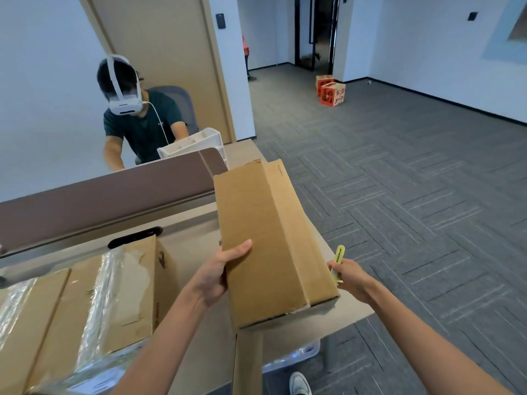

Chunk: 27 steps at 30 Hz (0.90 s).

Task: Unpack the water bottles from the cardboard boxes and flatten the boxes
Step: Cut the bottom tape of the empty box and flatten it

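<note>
A long plain cardboard box lies partly collapsed on the right end of the desk, its near end over the desk's edge. My left hand grips its left side, thumb on top. My right hand is at the box's right near corner, closed around a yellow utility knife. A larger cardboard box sealed with clear tape stands at the lower left. No water bottles are visible.
A brown desk divider runs across behind the boxes. Beyond it sits a person wearing a white headset, with a white tray near them. Another cardboard flap hangs below the desk. Two red-orange boxes stand on the grey carpet.
</note>
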Motion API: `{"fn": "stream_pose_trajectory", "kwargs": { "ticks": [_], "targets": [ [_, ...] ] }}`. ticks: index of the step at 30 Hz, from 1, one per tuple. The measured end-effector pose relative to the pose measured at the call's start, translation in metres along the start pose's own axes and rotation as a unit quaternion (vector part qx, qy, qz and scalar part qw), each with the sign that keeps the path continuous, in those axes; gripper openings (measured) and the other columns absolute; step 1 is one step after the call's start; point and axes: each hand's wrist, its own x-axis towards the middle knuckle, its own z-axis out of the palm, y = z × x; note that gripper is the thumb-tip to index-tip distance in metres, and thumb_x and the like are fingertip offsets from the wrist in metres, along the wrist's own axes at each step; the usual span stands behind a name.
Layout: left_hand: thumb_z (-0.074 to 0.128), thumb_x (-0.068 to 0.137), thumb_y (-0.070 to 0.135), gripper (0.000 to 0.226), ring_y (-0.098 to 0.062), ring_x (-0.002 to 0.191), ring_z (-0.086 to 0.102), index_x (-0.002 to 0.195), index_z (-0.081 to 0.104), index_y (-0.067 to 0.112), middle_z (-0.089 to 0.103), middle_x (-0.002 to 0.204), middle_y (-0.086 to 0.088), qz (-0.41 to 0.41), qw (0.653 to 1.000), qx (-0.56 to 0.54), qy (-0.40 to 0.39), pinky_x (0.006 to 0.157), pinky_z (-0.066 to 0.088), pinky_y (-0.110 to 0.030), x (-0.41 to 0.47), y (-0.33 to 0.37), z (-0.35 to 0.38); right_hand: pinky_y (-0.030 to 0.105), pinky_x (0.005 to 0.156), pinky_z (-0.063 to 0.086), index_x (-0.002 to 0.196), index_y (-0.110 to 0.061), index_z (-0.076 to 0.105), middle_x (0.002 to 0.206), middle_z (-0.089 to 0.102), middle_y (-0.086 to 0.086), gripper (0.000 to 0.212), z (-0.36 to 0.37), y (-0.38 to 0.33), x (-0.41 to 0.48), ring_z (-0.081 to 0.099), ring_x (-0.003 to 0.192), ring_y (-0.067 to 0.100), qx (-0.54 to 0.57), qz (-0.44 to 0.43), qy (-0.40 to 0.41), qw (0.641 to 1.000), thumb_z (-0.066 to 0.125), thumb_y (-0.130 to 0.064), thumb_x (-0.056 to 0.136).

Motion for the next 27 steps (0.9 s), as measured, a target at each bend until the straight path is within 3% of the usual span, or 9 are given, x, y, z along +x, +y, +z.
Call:
{"fn": "stream_pose_trajectory", "kwargs": {
  "ticks": [4,8,13,15,16,19,21,24,27],
  "targets": [
    [0.099,0.03,0.043,0.102,-0.022,0.086,0.073,0.117,0.061,0.005,0.075,0.099,-0.011,-0.003,1.0,-0.028,-0.013,0.067,0.059,-0.035,-0.004,-0.007,-0.012,0.035,0.067,0.052,0.101,0.001,0.052,0.087,0.062,0.009,0.016,0.001,-0.004,-0.006,0.058,0.076,0.019,0.016,-0.005,-0.015,1.0,0.038,-0.007,0.103],
    [0.1,0.025,0.042,0.102,-0.023,0.082,0.073,0.112,0.063,0.002,0.074,0.095,-0.012,0.002,0.999,-0.031,-0.019,0.065,0.059,-0.035,-0.007,-0.013,-0.022,0.042,0.078,0.054,0.102,0.0,0.054,0.093,0.064,0.013,0.017,-0.001,-0.005,-0.003,0.059,0.082,0.023,0.018,-0.02,0.007,1.0,0.041,-0.011,0.103],
    [0.099,0.02,0.043,0.105,-0.015,0.073,0.072,0.109,0.062,0.002,0.076,0.086,-0.007,0.013,0.999,-0.03,0.006,0.059,0.058,-0.028,-0.007,-0.021,-0.031,0.033,0.066,0.049,0.104,-0.005,0.053,0.092,0.063,0.008,0.011,-0.001,-0.017,0.001,0.056,0.074,0.018,0.005,-0.042,0.067,0.997,0.045,-0.012,0.101],
    [0.099,0.032,0.039,0.095,-0.014,0.073,0.072,0.11,0.061,0.003,0.075,0.085,-0.006,0.017,0.999,-0.042,0.011,0.059,0.058,-0.028,-0.005,-0.026,-0.035,0.032,0.064,0.043,0.102,-0.007,0.051,0.098,0.06,0.012,0.01,-0.003,-0.023,0.003,0.052,0.073,0.018,0.006,-0.052,0.081,0.995,0.044,-0.012,0.101],
    [0.095,0.048,0.032,0.079,-0.014,0.073,0.072,0.112,0.06,0.002,0.075,0.085,-0.006,0.019,0.998,-0.058,0.012,0.06,0.059,-0.028,-0.004,-0.029,-0.037,0.031,0.062,0.041,0.098,-0.008,0.051,0.1,0.058,0.013,0.009,-0.004,-0.026,0.004,0.05,0.072,0.018,0.006,-0.058,0.088,0.994,0.043,-0.012,0.1],
    [0.064,0.08,0.016,0.04,-0.016,0.081,0.073,0.117,0.059,0.002,0.075,0.095,-0.009,-0.002,0.995,-0.091,0.029,0.07,0.061,-0.03,0.0,-0.034,-0.045,0.029,0.057,0.036,0.089,-0.01,0.05,0.095,0.058,0.011,0.013,-0.006,-0.037,0.004,0.047,0.068,0.017,-0.003,-0.081,0.119,0.99,0.042,-0.009,0.099],
    [0.065,0.084,0.016,0.042,-0.02,0.092,0.069,0.123,0.06,0.001,0.071,0.109,-0.012,-0.006,0.996,-0.081,0.031,0.078,0.059,-0.03,0.003,-0.038,-0.055,0.028,0.058,0.036,0.084,-0.009,0.052,0.093,0.059,0.01,0.017,-0.007,-0.045,0.006,0.048,0.068,0.016,-0.018,-0.1,0.151,0.983,0.042,-0.007,0.098],
    [0.085,0.074,0.023,0.079,-0.019,0.084,0.049,0.142,0.048,0.007,0.06,0.104,-0.013,-0.024,0.996,-0.083,0.037,0.08,0.043,-0.032,0.01,-0.047,-0.074,0.03,0.061,0.035,0.09,-0.008,0.052,0.095,0.057,0.012,0.012,-0.005,-0.048,0.01,0.047,0.072,0.019,-0.049,-0.114,0.186,0.975,0.043,-0.009,0.097],
    [0.064,0.087,0.003,0.068,-0.019,0.072,0.06,0.141,0.036,0.032,0.064,0.092,-0.031,-0.026,0.989,-0.128,0.066,0.103,0.039,-0.059,0.015,-0.058,-0.08,0.032,0.061,0.033,0.099,-0.005,0.051,0.093,0.054,0.011,0.012,0.003,-0.041,0.012,0.044,0.07,0.017,-0.087,-0.124,0.197,0.969,0.04,-0.011,0.098]
  ]
}}
